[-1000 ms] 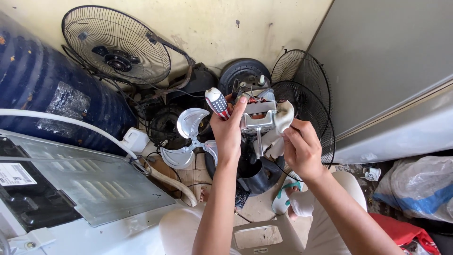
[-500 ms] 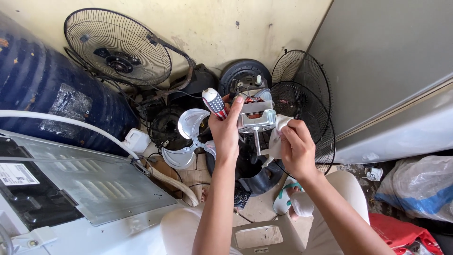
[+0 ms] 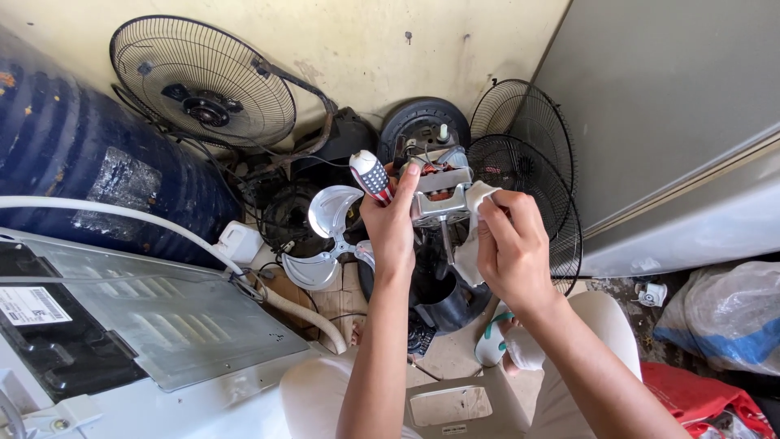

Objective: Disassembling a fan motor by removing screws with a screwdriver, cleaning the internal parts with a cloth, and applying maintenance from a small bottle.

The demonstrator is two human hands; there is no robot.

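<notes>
My left hand [image 3: 392, 228] holds up a metal fan motor [image 3: 439, 192] with copper windings, and the same hand also clasps a screwdriver with a red-and-white handle [image 3: 370, 176]. My right hand [image 3: 512, 248] presses a white cloth [image 3: 471, 236] against the motor's right side. The motor's shaft points down between my two hands. A white fan blade [image 3: 325, 240] lies on the floor just left of my left wrist.
A black fan grille on its stand [image 3: 203, 81] leans on the wall at the back left. More wire grilles [image 3: 524, 162] stand at the right. A dark blue barrel [image 3: 73, 162], a grey metal panel [image 3: 154, 317] and plastic bags [image 3: 723, 317] crowd the edges.
My right hand with the cloth has shifted slightly up along the motor's side. My left hand keeps the motor and screwdriver in almost the same place.
</notes>
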